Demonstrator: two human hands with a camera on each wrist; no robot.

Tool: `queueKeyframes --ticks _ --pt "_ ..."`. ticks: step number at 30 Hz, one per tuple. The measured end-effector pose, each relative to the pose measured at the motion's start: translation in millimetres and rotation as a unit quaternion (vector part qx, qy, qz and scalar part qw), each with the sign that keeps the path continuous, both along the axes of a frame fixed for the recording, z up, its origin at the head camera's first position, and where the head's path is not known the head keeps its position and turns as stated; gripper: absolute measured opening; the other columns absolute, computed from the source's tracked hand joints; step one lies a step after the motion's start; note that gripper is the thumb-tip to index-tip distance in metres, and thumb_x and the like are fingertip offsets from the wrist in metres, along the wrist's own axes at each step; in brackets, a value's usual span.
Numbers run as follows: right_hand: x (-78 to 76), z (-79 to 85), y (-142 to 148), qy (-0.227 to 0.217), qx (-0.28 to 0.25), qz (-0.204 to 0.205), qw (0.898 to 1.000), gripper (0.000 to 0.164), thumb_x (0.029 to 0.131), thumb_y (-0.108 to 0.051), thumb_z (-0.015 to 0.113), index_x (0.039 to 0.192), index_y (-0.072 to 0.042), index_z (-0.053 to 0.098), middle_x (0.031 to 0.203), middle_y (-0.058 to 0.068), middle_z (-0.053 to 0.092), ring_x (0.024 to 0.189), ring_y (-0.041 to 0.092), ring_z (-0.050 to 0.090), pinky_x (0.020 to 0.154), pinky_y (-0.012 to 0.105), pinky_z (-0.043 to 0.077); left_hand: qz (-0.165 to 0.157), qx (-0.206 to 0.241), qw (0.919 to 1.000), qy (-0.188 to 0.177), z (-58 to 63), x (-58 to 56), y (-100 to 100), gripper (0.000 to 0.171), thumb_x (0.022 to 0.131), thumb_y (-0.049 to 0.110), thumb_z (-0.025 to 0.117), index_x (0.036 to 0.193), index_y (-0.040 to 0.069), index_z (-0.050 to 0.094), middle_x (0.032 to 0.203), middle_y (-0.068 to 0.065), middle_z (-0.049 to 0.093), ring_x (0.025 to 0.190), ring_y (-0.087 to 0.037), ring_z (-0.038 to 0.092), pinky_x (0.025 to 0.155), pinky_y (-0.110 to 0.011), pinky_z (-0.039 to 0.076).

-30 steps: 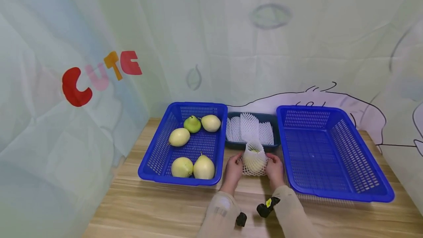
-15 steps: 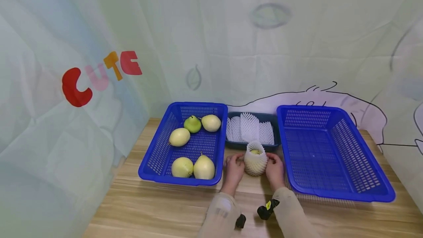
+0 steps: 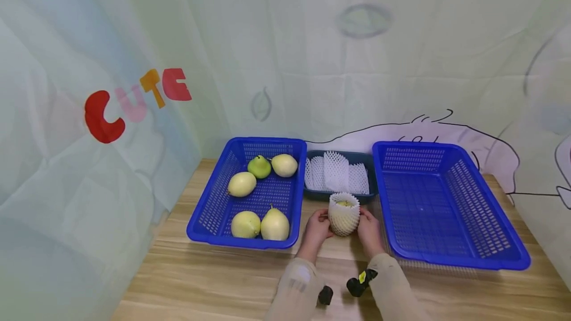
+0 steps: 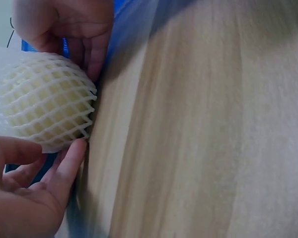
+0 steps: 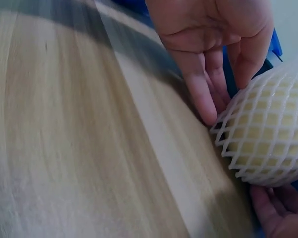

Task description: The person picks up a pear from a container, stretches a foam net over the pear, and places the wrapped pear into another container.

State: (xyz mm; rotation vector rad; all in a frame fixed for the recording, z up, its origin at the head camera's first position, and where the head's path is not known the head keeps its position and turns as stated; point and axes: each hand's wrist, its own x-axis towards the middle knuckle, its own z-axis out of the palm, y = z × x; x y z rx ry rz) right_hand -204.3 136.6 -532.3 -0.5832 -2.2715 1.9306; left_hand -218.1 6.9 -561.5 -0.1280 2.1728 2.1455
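Pear in white foam net (image 3: 344,213) sits upright on the table (image 3: 223,276), between the two hands, just in front of the dark tray (image 3: 372,162) of spare foam nets (image 3: 336,172). Left hand (image 3: 317,224) cups the net's left side, fingers curled against it; right hand (image 3: 368,223) cups the right side the same way. In the left wrist view the fingers (image 4: 72,161) touch the net's lower edge; in the right wrist view the fingers of the other hand reach down beside the net near the table. Pear top shows yellow-green through the net's open mouth. Left blue basket (image 3: 209,212) sits just beside the left hand, holding four pale pears (image 3: 274,225) and one green pear (image 3: 259,167). Right blue basket (image 3: 450,254) sits just beside the right hand. Both baskets flank the hands closely, tray close behind. Curtain backdrop with "CUTE" letters (image 3: 134,103) behind the table.
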Motion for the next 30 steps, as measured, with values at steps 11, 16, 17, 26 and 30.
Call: queueKeyframes --ticks 11,16,17,26,30 --pt "4.9 31.6 -10 0.002 -0.067 0.011 0.998 0.043 0.093 -0.007 0.03 0.13 0.011 0.044 0.129 0.027 0.046 0.109 0.03 0.047 0.09 0.037 0.038 -0.004 0.113 0.9927 0.042 -58.7 -36.9 7 0.028 0.09 0.004 0.038 0.117 0.007 0.046 0.1 -0.014 0.051 0.073 -0.024 0.059 0.056 -0.038 0.052" --pt "7.2 72.9 -13 0.045 -0.112 0.041 0.992 0.045 0.092 -0.005 0.034 0.134 0.008 0.04 0.133 0.025 0.043 0.099 0.016 0.049 0.077 0.021 0.041 -0.008 0.141 0.9866 0.082 -70.7 -74.1 10 0.027 0.093 0.008 0.033 0.12 0.011 0.038 0.103 -0.014 0.045 0.076 -0.027 0.057 0.056 -0.045 0.052" --pt "8.1 80.0 -12 0.057 -0.12 0.059 0.989 0.047 0.09 -0.004 0.036 0.136 0.008 0.038 0.136 0.025 0.041 0.102 0.015 0.048 0.078 0.019 0.04 -0.007 0.139 0.9866 0.086 -62.2 -75.9 9 0.028 0.092 0.008 0.033 0.119 0.01 0.037 0.103 -0.015 0.045 0.077 -0.027 0.057 0.057 -0.045 0.052" --pt "12.7 121.4 5 0.097 0.019 0.241 0.965 0.083 0.076 -0.006 0.073 0.14 -0.003 0.02 0.135 0.021 0.036 0.121 0.034 0.038 0.1 0.044 0.032 -0.018 0.125 0.9892 0.075 115.8 0.9 -7 0.035 0.082 0.001 0.043 0.116 -0.002 0.036 0.106 -0.018 0.048 0.083 -0.023 0.052 0.07 -0.041 0.05" --pt "12.0 132.5 7 0.124 0.079 0.227 0.963 0.096 0.066 -0.01 0.082 0.136 -0.003 0.016 0.132 0.023 0.036 0.122 0.035 0.035 0.102 0.048 0.026 -0.038 0.117 0.9897 0.074 145.8 15.8 -9 0.035 0.082 -0.005 0.045 0.115 -0.007 0.035 0.105 -0.017 0.048 0.083 -0.017 0.052 0.072 -0.035 0.049"
